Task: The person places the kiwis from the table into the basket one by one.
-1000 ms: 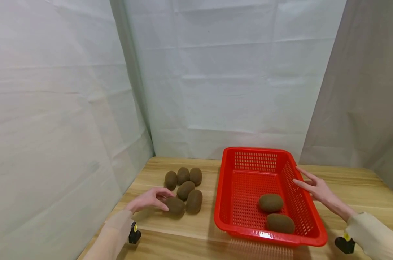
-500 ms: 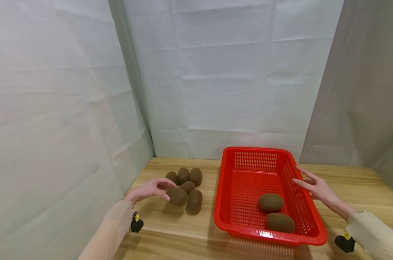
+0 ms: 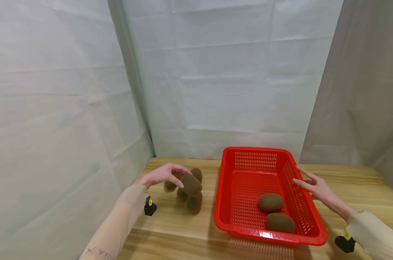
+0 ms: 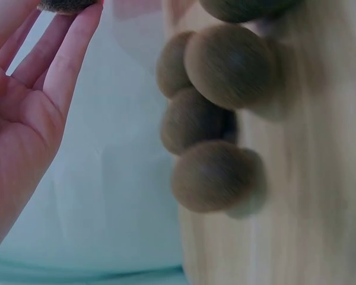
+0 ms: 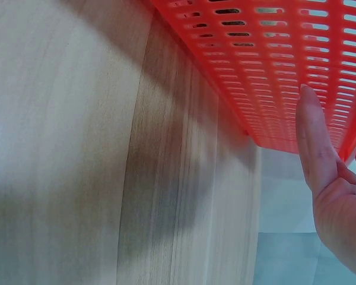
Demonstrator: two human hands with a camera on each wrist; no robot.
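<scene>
Left hand (image 3: pixel 164 174) fingers pinch a fuzzy brown oval kiwi (image 3: pixel 191 184), long axis level; the red slotted plastic basket (image 3: pixel 282 237) lies right, where the right hand (image 3: pixel 314 187) rests straight fingers on its wall.

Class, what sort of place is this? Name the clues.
Probably a staged recording booth, not a kitchen: plain white sheets hang on every side, and the bare wooden table carries only a red basket and kiwis.

A light wooden table (image 3: pixel 352 187) fills the view from 4 to 8 o'clock. Pale, creased sheeting (image 3: pixel 228 83) hangs behind at 12 and wraps round to 9 and 3 o'clock.
</scene>
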